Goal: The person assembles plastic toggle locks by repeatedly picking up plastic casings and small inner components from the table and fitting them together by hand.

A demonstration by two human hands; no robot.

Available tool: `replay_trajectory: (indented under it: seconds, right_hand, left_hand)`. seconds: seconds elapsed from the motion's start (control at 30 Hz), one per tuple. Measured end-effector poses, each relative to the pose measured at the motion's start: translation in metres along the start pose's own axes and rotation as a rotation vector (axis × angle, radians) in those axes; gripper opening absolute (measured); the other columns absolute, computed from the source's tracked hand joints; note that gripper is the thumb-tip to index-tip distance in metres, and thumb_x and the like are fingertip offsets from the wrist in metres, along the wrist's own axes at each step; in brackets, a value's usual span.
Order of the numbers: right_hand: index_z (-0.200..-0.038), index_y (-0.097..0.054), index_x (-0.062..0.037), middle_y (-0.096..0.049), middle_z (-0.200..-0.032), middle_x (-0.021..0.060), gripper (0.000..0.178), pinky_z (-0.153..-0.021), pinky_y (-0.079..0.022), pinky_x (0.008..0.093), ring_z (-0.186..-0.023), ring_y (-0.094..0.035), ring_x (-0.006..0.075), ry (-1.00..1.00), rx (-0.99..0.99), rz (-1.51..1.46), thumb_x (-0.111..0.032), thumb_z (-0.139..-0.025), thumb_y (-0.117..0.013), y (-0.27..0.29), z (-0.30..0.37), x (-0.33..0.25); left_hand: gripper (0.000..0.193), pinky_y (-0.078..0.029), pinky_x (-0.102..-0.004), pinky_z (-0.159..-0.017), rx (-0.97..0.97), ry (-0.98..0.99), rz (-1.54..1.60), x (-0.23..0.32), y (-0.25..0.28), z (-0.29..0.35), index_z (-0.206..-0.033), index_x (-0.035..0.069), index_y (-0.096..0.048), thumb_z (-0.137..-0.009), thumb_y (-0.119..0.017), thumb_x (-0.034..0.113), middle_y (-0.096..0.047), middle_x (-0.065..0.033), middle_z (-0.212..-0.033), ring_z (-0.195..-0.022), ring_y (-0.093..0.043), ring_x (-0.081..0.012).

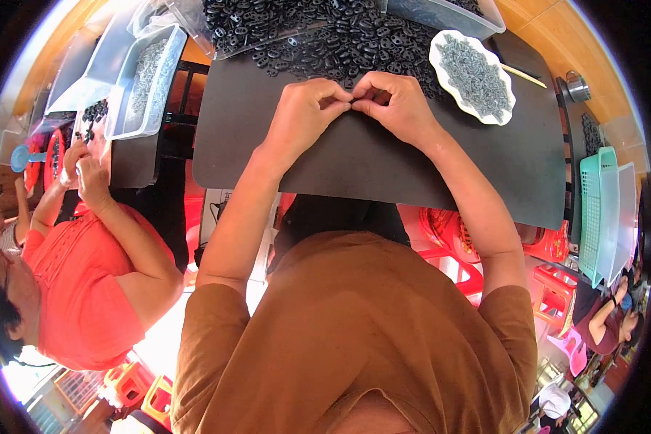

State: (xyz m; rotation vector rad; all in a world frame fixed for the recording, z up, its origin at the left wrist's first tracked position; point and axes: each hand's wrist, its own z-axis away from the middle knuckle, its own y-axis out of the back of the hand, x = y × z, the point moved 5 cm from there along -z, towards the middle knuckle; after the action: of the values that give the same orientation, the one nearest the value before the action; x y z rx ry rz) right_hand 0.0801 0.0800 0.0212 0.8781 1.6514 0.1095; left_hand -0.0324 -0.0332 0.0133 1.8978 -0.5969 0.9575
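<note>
My left hand (307, 112) and my right hand (394, 105) meet over the dark table, thumb and forefinger of each pinched together. Between the fingertips is a small black piece (352, 103), mostly covered by the fingers, so its exact shape is hidden. Just beyond the hands spreads a heap of small black oval parts with holes (347, 47). To the right of my right hand, a white scalloped dish (505, 108) holds many small, greyish, see-through pieces.
Clear plastic bins (163, 119) of small parts stand at the left, beside a co-worker in red (101, 282) whose hands are busy there. Past the dish lies a thin stick (524, 76). A green basket (590, 217) and red stools (555, 293) are at the right.
</note>
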Motion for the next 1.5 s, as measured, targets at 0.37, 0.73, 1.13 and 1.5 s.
replay_trajectory:
  seconds: [0.37,0.73,1.13,1.5]
  right_hand:
    - [-0.079,-0.065,0.0,-0.067,-0.078,0.0053,0.008,-0.062,-0.051,0.0248,-0.069,-0.064,0.0109,0.073,-0.034,0.135,0.001,-0.076,-0.072,0.0,0.0,-0.002]
    - [-0.077,-0.063,0.0018,-0.067,-0.079,0.0061,0.008,-0.064,-0.051,0.0255,-0.071,-0.065,0.0125,0.114,-0.044,0.137,0.002,-0.076,-0.071,-0.001,0.0,0.003]
    - [-0.101,-0.066,-0.005,-0.064,-0.082,-0.0007,0.018,-0.067,-0.048,0.0238,-0.073,-0.059,0.0069,-0.066,0.174,-0.241,-0.015,-0.086,-0.067,0.1,-0.064,0.023]
    - [-0.101,-0.065,-0.0049,-0.064,-0.089,0.0055,0.017,-0.072,-0.049,0.0312,-0.082,-0.06,0.0163,0.032,0.435,0.348,-0.012,-0.086,-0.066,0.148,-0.045,0.038]
  left_hand:
    - [0.011,-0.052,-0.0298,-0.065,-0.016,-0.008,0.014,0.003,-0.001,-0.001,-0.088,0.0,-0.07,-0.077,-0.071,0.002,-0.068,-0.0106,-0.081,-0.071,-0.066,-0.0202]
    - [0.009,-0.051,-0.0301,-0.064,-0.027,-0.118,-0.028,0.002,-0.006,-0.005,-0.086,-0.001,-0.068,-0.077,-0.071,-0.001,-0.067,-0.011,-0.08,-0.069,-0.065,-0.021]
    - [0.012,-0.05,-0.0249,-0.066,0.201,-0.049,0.007,0.001,0.018,-0.005,-0.093,0.002,-0.072,-0.082,-0.071,0.007,-0.07,-0.0066,-0.085,-0.072,-0.064,-0.0121]
    - [0.01,-0.052,-0.0293,-0.068,0.106,-0.245,-0.198,0.01,0.001,-0.003,-0.089,0.003,-0.071,-0.08,-0.071,0.006,-0.069,-0.0081,-0.084,-0.077,-0.065,-0.0216]
